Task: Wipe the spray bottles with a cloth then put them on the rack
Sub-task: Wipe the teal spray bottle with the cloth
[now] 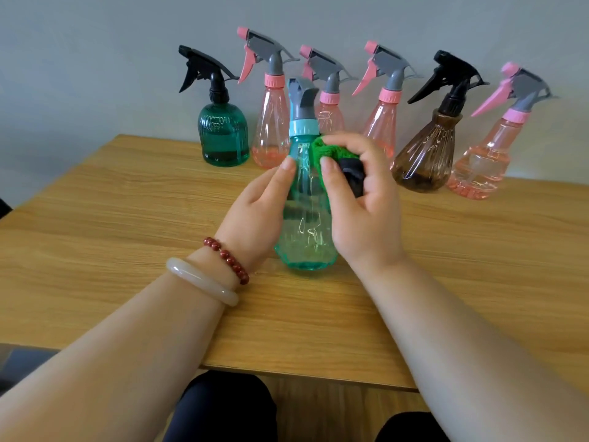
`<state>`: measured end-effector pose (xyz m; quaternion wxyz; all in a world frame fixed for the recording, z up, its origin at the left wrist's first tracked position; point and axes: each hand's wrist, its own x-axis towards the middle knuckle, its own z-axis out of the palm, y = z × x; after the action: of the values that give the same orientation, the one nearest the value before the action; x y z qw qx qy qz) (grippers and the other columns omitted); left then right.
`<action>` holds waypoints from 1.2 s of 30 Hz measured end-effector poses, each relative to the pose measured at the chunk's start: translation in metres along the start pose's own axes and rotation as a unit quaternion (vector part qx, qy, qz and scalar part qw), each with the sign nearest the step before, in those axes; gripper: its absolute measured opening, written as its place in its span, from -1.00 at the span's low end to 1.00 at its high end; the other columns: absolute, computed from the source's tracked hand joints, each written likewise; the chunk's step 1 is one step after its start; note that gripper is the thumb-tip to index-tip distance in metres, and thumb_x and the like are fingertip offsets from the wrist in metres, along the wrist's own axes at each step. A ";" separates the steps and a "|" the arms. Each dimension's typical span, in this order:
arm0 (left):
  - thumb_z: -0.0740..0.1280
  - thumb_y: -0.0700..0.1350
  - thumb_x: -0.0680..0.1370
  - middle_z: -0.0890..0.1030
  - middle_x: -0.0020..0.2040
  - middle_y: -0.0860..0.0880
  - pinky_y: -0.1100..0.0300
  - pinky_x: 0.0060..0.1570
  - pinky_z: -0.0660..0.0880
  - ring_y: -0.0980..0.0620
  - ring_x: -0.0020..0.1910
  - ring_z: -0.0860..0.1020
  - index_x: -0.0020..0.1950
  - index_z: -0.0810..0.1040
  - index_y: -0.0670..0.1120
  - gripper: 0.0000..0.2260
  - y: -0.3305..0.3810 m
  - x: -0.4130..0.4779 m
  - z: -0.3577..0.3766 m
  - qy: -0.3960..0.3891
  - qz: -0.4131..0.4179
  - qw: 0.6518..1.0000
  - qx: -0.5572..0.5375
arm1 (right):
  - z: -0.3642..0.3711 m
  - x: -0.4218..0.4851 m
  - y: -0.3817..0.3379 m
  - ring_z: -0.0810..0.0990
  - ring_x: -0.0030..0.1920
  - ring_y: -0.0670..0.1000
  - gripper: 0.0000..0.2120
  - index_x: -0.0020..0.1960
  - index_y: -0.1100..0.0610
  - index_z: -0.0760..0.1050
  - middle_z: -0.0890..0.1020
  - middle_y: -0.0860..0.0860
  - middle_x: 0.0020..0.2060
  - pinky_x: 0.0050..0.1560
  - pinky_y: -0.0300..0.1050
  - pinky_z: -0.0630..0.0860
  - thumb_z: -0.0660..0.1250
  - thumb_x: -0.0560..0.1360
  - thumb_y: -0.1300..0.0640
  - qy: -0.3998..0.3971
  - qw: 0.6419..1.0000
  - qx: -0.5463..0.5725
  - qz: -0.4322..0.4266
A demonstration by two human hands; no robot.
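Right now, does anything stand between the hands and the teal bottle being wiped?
Nothing visible does. The left hand holds the teal bottle directly, and the right hand presses the green cloth against its shoulder. The other bottles stand behind it. No rack is in view.

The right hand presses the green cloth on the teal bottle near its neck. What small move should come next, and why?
Probably slide the green cloth down the teal bottle. The right hand holds it high, just under the collar, the lower body is not covered by it, and the left hand grips the bottle's side to steady it.
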<state>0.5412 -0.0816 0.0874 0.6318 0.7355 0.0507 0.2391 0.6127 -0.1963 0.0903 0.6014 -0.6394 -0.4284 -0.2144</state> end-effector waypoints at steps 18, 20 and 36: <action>0.45 0.01 0.44 0.61 0.18 -0.28 -0.15 0.06 0.60 -0.24 0.12 0.62 0.32 0.49 -0.22 -0.48 -0.004 0.014 -0.011 0.025 -0.017 0.970 -0.241 | -0.003 0.004 0.001 0.57 0.16 -0.13 -0.70 0.01 0.10 0.55 0.62 0.01 0.04 0.20 -0.26 0.42 0.28 0.43 0.45 -0.030 0.998 0.053 -0.006; 0.46 0.00 0.43 0.64 0.11 -0.23 -0.11 0.04 0.61 -0.19 0.08 0.62 0.27 0.54 -0.21 -0.52 -0.003 0.013 -0.011 0.009 -0.011 0.973 -0.232 | -0.001 0.004 0.000 0.56 0.15 -0.14 -0.71 0.05 0.11 0.55 0.62 -0.02 0.04 0.19 -0.26 0.43 0.28 0.46 0.43 -0.026 0.998 0.049 -0.001; 0.44 -0.07 0.42 0.71 -0.04 0.00 0.12 -0.08 0.63 0.03 -0.05 0.67 0.17 0.62 -0.08 -0.68 0.000 0.007 -0.003 -0.030 0.003 0.991 -0.133 | -0.003 0.006 0.001 0.54 0.04 -0.28 -0.75 0.14 0.07 0.52 0.58 -0.18 0.03 0.08 -0.40 0.40 0.28 0.55 0.34 0.002 0.998 0.052 0.046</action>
<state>0.5457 -0.0759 0.0894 0.7247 0.6519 -0.0024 0.2232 0.6172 -0.1970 0.0945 0.6441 -0.6255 -0.4082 -0.1655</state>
